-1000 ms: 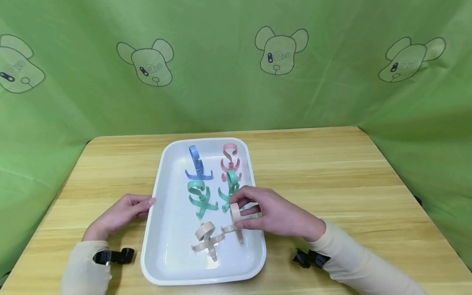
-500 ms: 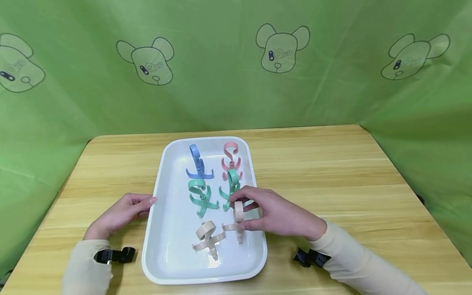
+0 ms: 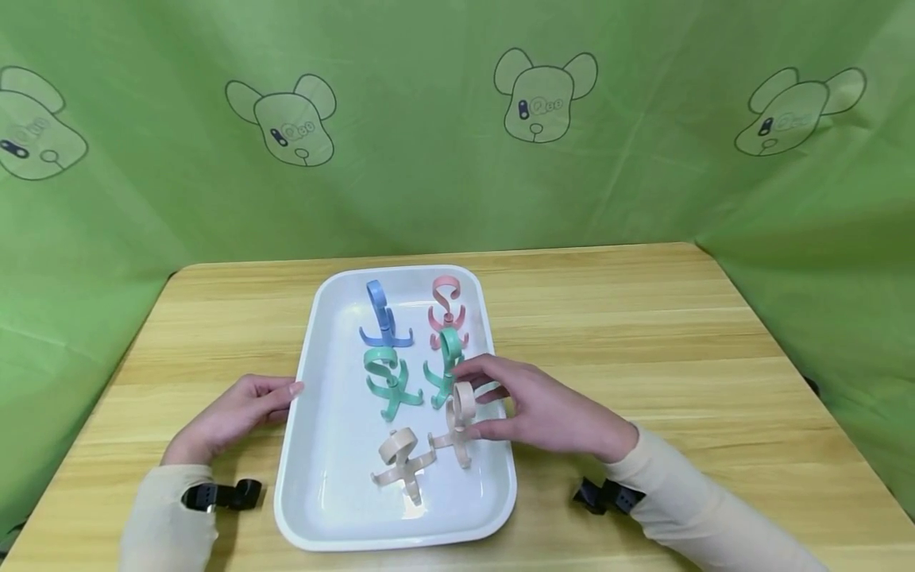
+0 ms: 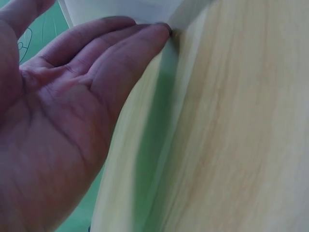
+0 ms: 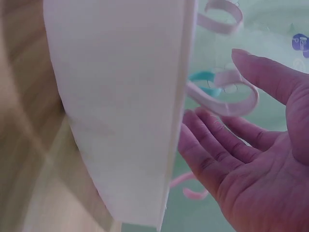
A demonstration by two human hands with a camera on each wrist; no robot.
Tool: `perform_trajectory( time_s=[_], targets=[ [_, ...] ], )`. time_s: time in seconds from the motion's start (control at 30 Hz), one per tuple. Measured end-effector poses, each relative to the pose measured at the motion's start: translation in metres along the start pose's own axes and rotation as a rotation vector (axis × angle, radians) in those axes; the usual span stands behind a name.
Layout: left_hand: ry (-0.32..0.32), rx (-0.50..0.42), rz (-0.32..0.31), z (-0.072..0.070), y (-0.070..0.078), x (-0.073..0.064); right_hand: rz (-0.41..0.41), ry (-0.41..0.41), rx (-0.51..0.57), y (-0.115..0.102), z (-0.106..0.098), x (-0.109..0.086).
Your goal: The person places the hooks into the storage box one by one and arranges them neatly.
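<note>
A white tray point(image 3: 329, 477) holds several plastic swivel hooks, each a curled top over a pronged base. My left hand point(image 3: 232, 417) touches the tray's left rim, its fingers stretched out against the wall in the left wrist view point(image 4: 91, 92). My right hand point(image 3: 543, 405) reaches over the right rim with thumb and fingers spread around one beige hook point(image 3: 463, 403). In the right wrist view a gap shows between the thumb point(image 5: 265, 75) and this hook's curl. A second beige hook point(image 3: 403, 461) stands to its left, and a green hook point(image 3: 449, 357) stands just behind it.
Further back in the tray are another green hook point(image 3: 391, 389), a blue hook point(image 3: 384, 318) and a pink hook point(image 3: 447, 306). The tray lies on a wooden table point(image 3: 643, 334) in front of a green curtain point(image 3: 415, 183). Black wrist straps point(image 3: 221, 496) sit on both sleeves.
My right hand has loosened around the beige hook and moved slightly right. The hook has turned so its curl faces more forward. My left hand stays at the rim.
</note>
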State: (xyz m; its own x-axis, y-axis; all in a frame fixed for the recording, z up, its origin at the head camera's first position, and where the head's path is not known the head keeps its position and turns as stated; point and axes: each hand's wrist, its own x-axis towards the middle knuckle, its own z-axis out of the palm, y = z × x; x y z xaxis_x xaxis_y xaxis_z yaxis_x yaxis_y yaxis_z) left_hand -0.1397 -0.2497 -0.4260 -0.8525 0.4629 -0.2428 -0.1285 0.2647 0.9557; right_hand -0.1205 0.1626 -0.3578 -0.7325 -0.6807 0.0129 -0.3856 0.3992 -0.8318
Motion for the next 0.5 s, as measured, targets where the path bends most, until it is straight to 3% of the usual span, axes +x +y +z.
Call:
perform_trajectory(
  time_s=[0.17, 0.23, 0.4, 0.5],
  targets=[
    [0.013, 0.055, -0.014, -0.001, 0.001, 0.002, -0.042, 0.067, -0.027, 0.008, -0.014, -0.003],
    [0.027, 0.1, -0.021, -0.002, 0.003, 0.002, -0.013, 0.115, -0.057, 0.013, -0.023, -0.004],
    [0.097, 0.202, -0.02, -0.012, 0.013, -0.002, 0.204, 0.235, -0.203, 0.033, -0.051, 0.001],
    [0.194, 0.324, -0.015, -0.02, 0.022, -0.006, 0.345, 0.254, -0.308, 0.047, -0.067, 0.005]
  ],
)
